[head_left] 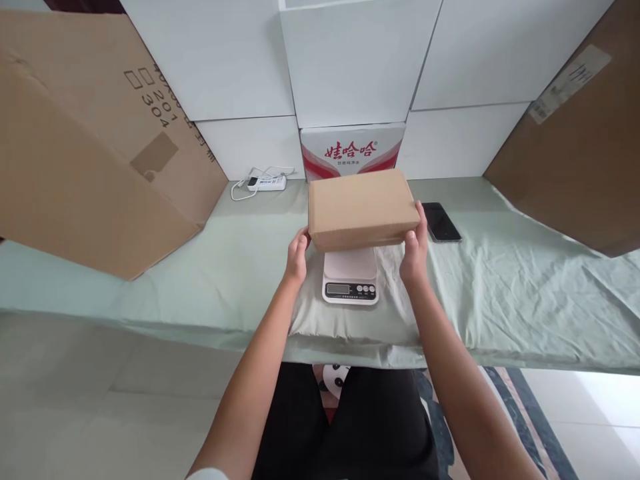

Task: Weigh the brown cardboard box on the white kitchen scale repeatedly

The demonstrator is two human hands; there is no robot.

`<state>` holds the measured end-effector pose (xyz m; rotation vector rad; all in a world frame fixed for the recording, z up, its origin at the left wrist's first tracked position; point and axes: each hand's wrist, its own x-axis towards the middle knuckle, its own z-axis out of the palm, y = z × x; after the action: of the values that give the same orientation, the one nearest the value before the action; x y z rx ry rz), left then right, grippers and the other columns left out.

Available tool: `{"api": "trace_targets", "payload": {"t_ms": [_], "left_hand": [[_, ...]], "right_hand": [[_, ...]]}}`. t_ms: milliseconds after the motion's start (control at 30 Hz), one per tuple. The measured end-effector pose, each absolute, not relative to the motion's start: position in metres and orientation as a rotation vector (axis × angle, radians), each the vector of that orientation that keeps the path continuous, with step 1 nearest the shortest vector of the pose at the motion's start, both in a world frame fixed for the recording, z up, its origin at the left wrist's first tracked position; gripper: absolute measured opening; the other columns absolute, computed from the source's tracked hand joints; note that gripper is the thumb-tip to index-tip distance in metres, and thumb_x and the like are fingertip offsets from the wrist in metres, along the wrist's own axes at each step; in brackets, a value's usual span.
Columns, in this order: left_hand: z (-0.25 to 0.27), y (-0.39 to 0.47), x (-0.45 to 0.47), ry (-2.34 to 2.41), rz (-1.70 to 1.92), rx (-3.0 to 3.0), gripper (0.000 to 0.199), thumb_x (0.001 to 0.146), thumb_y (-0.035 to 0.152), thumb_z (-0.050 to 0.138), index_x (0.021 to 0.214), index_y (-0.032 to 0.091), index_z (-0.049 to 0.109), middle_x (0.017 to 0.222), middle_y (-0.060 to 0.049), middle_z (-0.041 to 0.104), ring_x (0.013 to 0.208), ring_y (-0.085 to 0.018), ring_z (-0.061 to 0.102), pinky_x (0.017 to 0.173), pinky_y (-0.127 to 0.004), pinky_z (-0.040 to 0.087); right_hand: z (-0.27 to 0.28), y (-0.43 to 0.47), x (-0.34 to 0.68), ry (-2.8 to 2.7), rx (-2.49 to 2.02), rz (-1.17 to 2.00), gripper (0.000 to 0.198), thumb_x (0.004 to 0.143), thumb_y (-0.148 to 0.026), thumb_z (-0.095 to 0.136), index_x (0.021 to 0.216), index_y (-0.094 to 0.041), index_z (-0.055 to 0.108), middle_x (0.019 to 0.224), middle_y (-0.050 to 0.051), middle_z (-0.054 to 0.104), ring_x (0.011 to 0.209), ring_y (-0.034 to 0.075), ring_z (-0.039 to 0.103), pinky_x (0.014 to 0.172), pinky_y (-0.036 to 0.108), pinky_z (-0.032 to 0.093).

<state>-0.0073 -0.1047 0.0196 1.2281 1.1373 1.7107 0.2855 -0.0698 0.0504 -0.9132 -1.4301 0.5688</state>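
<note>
Seen from above, two bare forearms reach forward over a counter (525,293) draped in pale green cloth. Both hands are clamped on a closed brown cardboard box (362,207), one at each short end: the left hand (297,257) presses against the box's left end near its bottom edge, and the right hand (415,248) cups the right end with fingers curled up along the side. Gripping it at both ends this way holds the box level directly over a small white kitchen scale (350,277). The box hides most of the weighing plate, so whether it rests on the scale or hovers just above cannot be told. The scale's display and three round buttons face the person.

The box is plain, rectangular and unprinted, wider than the scale beneath it, its flaps shut and its corners clean.

Just right of the box a dark smartphone (441,221) lies flat on the cloth. Behind the box stands a white carton with red Chinese lettering (351,150). Farther left, a white power strip (267,181) sits by the wall. Large brown cartons lean in at both sides, left (90,147) and right (585,147).
</note>
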Motion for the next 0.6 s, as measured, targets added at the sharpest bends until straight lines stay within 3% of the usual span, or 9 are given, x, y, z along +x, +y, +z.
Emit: {"api": "trace_targets", "payload": {"t_ms": [233,400,600], "left_hand": [[0.008,-0.030,-0.016,1.091,1.702,1.146,0.093,0.084,0.102,0.065,0.134,0.023,0.074,0.143,-0.018,0.080,0.149,-0.038,0.071,0.123,-0.050,0.060],[-0.003,-0.024,-0.017,1.123,1.676,1.171,0.093,0.086,0.104,0.062,0.136,0.026,0.075,0.153,-0.014,0.078,0.159,-0.038,0.065,0.134,-0.049,0.053],[0.001,-0.028,-0.017,1.152,1.603,1.163,0.092,0.092,0.100,0.060,0.145,0.026,0.073,0.163,-0.014,0.073,0.165,-0.038,0.059,0.140,-0.052,0.046]], "right_hand": [[0.031,0.007,0.268,-1.434,-0.856,0.660,0.109,0.094,-0.097,0.058,0.178,-0.029,0.046,0.189,0.012,0.044,0.181,0.041,0.032,0.152,0.068,0.018],[0.003,0.018,0.265,-1.422,-0.832,0.729,0.103,0.098,-0.092,0.059,0.181,-0.036,0.037,0.193,0.006,0.035,0.182,0.039,0.030,0.151,0.066,0.023],[-0.004,0.017,0.265,-1.385,-0.917,0.781,0.094,0.099,-0.087,0.060,0.178,-0.038,0.042,0.186,0.006,0.043,0.176,0.039,0.037,0.147,0.066,0.032]]}}
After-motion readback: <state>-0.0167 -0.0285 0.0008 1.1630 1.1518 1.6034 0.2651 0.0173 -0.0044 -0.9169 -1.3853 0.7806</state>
